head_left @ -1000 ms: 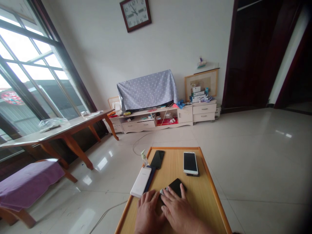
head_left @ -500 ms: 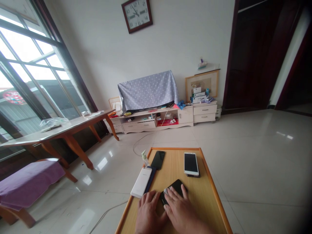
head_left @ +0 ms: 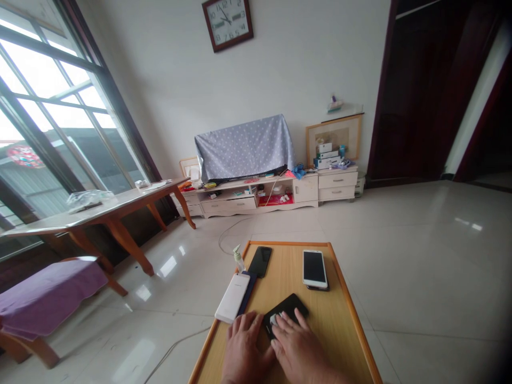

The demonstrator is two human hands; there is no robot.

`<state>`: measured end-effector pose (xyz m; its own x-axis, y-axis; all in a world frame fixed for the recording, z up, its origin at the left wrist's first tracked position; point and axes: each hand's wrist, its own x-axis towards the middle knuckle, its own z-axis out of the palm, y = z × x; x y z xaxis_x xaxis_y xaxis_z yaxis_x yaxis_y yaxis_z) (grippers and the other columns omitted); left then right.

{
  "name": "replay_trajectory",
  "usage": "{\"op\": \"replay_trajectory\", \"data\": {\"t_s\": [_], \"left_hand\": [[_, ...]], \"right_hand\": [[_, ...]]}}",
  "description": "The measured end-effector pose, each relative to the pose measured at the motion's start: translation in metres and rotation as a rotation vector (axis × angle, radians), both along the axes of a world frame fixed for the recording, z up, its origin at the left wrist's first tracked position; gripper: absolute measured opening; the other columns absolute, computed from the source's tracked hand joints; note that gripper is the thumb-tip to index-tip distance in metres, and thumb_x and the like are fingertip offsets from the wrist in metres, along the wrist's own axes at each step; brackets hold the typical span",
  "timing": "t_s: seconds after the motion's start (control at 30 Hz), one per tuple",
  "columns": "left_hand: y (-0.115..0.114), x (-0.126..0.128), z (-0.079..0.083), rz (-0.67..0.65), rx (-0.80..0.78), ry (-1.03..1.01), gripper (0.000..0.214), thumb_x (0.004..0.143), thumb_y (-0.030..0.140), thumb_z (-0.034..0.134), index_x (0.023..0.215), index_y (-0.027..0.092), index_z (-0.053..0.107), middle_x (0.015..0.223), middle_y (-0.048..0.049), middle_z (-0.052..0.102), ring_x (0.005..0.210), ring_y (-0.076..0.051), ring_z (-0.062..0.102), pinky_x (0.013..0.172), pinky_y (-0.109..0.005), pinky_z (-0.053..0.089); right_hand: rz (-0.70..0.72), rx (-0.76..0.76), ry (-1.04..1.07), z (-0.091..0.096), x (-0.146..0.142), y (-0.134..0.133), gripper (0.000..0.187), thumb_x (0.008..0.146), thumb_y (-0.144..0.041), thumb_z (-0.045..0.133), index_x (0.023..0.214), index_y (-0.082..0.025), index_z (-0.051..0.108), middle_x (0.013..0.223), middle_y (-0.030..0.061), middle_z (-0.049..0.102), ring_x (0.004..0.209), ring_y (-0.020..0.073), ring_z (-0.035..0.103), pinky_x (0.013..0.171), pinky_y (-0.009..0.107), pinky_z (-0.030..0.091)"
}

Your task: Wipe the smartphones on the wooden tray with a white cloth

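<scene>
A black phone (head_left: 294,308) lies slantwise on the small wooden table. My left hand (head_left: 245,344) rests at its left end, fingers bent against the edge and thumb side partly hidden. Across the phone's surface lies my right hand (head_left: 298,344), its fingertips pressing down a small whitish wipe (head_left: 274,319), which is mostly covered. Just beyond my left hand is a white phone (head_left: 232,298), back side up, on a dark blue flat item (head_left: 248,290). Farther off are a dark phone (head_left: 260,261) and a pump bottle (head_left: 238,258).
A white-framed phone (head_left: 314,268) sits on another dark device at the table's right. The wooden table (head_left: 340,330) has a raised orange rim. A long table (head_left: 132,200) and purple-covered seat (head_left: 52,298) stand left. A low white cabinet (head_left: 306,191) lines the wall.
My right hand has shifted slightly down and right on the black phone, uncovering more of the wipe and screen. My left hand keeps its place.
</scene>
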<state>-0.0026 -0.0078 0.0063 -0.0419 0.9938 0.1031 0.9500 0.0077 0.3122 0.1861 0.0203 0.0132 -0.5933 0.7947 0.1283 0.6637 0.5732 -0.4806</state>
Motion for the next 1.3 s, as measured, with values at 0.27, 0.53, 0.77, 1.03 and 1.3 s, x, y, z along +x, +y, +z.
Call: {"op": "replay_trajectory", "data": {"t_s": [0.27,0.53,0.77,1.03,1.3], "left_hand": [[-0.001,0.006,0.006,0.027,-0.022,0.013,0.067,0.072,0.052,0.067,0.136,0.033,0.059,0.142,-0.0021,0.057,0.133,-0.028,0.044,0.115,-0.042,0.031],[0.001,0.007,0.007,0.007,-0.058,0.031,0.066,0.076,0.054,0.063,0.138,0.031,0.058,0.145,-0.0036,0.056,0.134,-0.028,0.044,0.114,-0.041,0.031],[0.001,0.010,0.005,0.033,-0.039,0.064,0.067,0.075,0.052,0.064,0.138,0.032,0.057,0.145,-0.0030,0.056,0.134,-0.027,0.044,0.114,-0.042,0.032],[0.002,0.011,0.008,0.025,-0.061,0.068,0.066,0.076,0.053,0.063,0.138,0.030,0.057,0.145,-0.0042,0.056,0.134,-0.028,0.044,0.114,-0.042,0.032],[0.002,0.012,0.007,0.037,-0.047,0.064,0.066,0.076,0.051,0.064,0.138,0.031,0.057,0.145,-0.0024,0.055,0.134,-0.027,0.043,0.114,-0.041,0.031]], "right_hand": [[-0.176,0.003,-0.018,-0.001,0.017,0.016,0.049,0.104,-0.034,0.028,0.136,-0.019,0.062,0.142,0.0122,0.058,0.137,0.0266,0.049,0.122,0.052,0.017],[-0.016,-0.026,0.008,-0.001,0.005,-0.007,0.047,0.102,-0.035,0.037,0.138,-0.017,0.060,0.147,0.0116,0.054,0.138,0.0288,0.047,0.121,0.047,0.025],[-0.190,-0.023,0.020,0.000,0.023,0.010,0.047,0.103,-0.031,0.032,0.133,-0.016,0.065,0.142,0.0132,0.058,0.137,0.0281,0.049,0.121,0.049,0.023],[-0.087,0.002,-0.004,-0.004,0.012,-0.004,0.048,0.101,-0.034,0.036,0.136,-0.013,0.063,0.145,0.0142,0.054,0.138,0.0299,0.047,0.121,0.046,0.027],[-0.267,0.002,0.015,-0.004,0.028,0.016,0.048,0.103,-0.033,0.032,0.131,-0.016,0.067,0.141,0.0135,0.059,0.135,0.0290,0.051,0.119,0.047,0.027]]}}
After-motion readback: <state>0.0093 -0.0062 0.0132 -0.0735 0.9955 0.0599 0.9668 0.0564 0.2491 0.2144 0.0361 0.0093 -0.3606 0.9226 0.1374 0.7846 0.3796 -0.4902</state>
